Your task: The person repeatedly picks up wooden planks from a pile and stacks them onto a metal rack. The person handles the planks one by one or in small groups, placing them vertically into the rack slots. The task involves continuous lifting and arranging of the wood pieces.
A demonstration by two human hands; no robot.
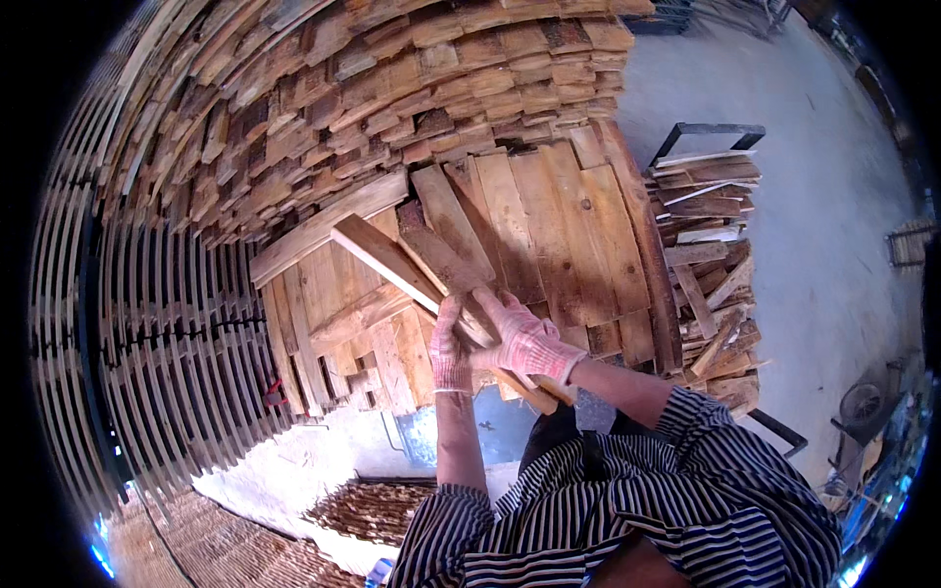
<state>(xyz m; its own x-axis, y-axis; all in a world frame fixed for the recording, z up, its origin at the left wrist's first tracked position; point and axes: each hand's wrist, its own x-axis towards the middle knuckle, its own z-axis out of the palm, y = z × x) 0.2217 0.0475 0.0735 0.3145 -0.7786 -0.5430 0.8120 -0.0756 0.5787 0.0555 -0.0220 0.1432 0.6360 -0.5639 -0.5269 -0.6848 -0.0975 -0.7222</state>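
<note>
Both my hands wear pink-and-white work gloves. My left hand (450, 348) is closed on the left side of a wooden board (385, 257) with a pale sawn edge, which slants from far left toward my body. My right hand (526, 339) wraps round a second, darker wooden board (438, 257) with a rough end, lying against the first. The boards cross close together between my hands, and their near ends stick out below my wrists. Under them a layer of flat boards (573, 230) lies side by side. My palms are hidden.
A tall stack of rough boards (470, 73) rises beyond the layer. On the right, a metal-framed rack (708, 132) holds offcuts (716, 294). Rows of thin slats (176, 323) stand at left. More stacked wood (368, 510) lies at lower left, and a wheeled machine (863, 402) at far right.
</note>
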